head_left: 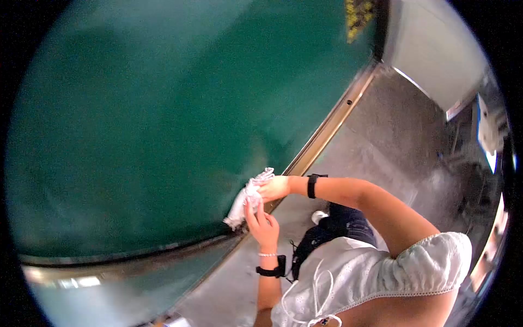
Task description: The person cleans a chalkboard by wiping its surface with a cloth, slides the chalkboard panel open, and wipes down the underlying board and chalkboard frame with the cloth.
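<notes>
A crumpled white cloth [238,210] lies against the lower edge of a green chalkboard [163,125]. My right hand [275,188] presses on the cloth's upper part, its fingers partly buried in the folds. Just below it, my left hand [263,226] pinches the cloth near the middle with its fingertips. The two hands are close together, almost touching. Black bands circle both wrists, and a beaded bracelet sits on the left one.
A metal ledge [327,128] runs along the chalkboard's bottom edge. Yellow marks [359,20] show at the board's top right. A pale panel [436,54] stands beyond its right end. Grey floor [376,131] lies below, with blurred furniture [488,133] at the far right.
</notes>
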`<state>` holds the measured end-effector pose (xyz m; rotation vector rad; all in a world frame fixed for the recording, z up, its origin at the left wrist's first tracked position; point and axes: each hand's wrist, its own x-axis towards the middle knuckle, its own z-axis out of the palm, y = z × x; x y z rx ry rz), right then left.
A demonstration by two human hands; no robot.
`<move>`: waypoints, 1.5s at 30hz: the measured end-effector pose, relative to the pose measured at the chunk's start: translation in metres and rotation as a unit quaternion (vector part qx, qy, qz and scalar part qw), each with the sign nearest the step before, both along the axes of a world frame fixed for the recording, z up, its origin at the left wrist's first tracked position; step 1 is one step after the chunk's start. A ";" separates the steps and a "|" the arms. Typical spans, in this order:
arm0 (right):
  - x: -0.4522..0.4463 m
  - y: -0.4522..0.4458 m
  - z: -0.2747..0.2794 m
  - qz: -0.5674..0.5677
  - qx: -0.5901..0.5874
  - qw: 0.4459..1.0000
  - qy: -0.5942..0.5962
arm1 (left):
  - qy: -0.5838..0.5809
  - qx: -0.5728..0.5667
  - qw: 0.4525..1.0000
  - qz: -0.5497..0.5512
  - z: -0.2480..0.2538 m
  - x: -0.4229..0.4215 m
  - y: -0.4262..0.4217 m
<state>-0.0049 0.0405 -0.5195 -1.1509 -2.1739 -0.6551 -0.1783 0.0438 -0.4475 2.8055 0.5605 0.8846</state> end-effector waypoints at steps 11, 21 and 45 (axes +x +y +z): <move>-0.042 -0.033 0.022 -0.114 -0.084 0.970 0.196 | 0.076 -0.047 0.976 -0.197 0.058 -0.004 0.025; 0.077 -0.064 0.100 -0.394 0.262 0.484 0.736 | 0.091 -0.081 0.934 -0.336 0.135 0.133 -0.035; 0.102 -0.087 0.178 -0.411 0.132 0.620 0.656 | 0.378 -0.257 0.830 -0.319 0.083 0.169 -0.036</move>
